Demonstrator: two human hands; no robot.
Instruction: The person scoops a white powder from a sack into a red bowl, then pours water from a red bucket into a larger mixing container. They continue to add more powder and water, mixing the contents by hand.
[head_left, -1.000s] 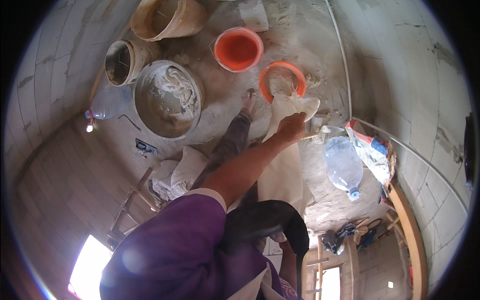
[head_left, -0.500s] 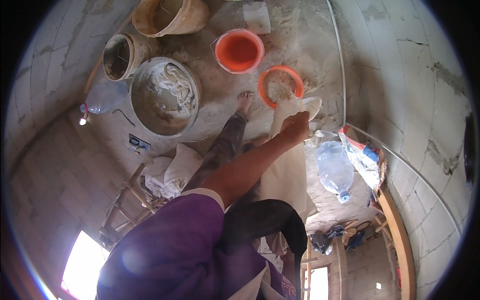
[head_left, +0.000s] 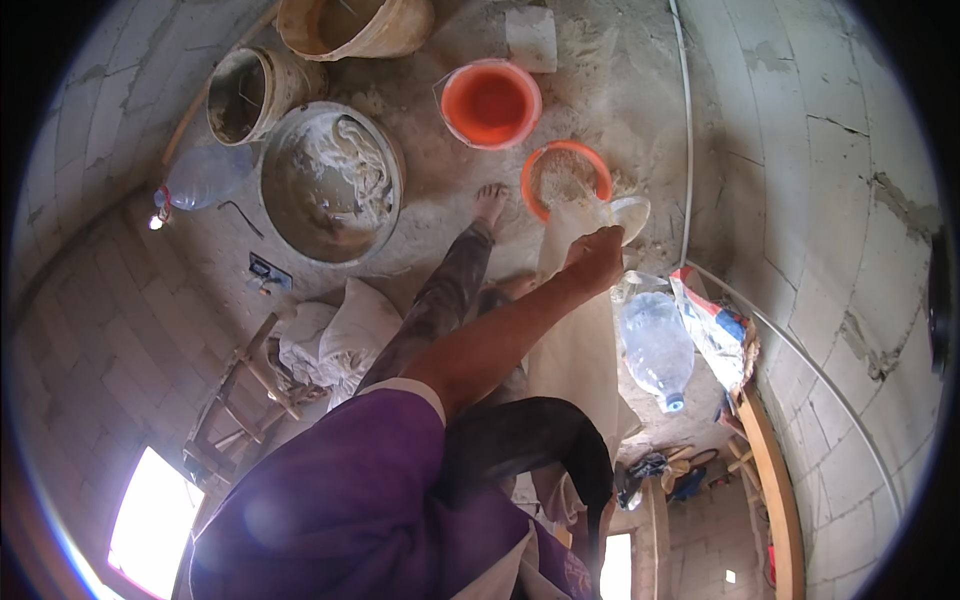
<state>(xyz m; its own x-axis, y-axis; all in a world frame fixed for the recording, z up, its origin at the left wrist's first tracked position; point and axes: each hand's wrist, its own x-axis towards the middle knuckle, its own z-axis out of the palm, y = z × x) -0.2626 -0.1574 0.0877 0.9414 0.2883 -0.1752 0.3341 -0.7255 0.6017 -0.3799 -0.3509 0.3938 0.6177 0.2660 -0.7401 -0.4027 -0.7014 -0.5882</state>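
Dusty floor point(head_left: 425, 125) underfoot. Pale sack point(head_left: 575, 350) slants forward over the floor's right half, its mouth at the near rim of an orange bucket point(head_left: 603, 178). Step in hand, by my judgement: tipping sack into bucket; next move calls for a steady mouth. Left hand point(head_left: 597, 260): forearm reaching forward-right, knuckles up, fingers curled closed on the sack near its mouth. Right hand: hidden; grip cannot be told.

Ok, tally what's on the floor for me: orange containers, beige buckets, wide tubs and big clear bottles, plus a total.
Orange containers: 2
Grimy beige buckets: 2
Wide round tub: 1
Big clear plastic bottles: 2
Total: 7
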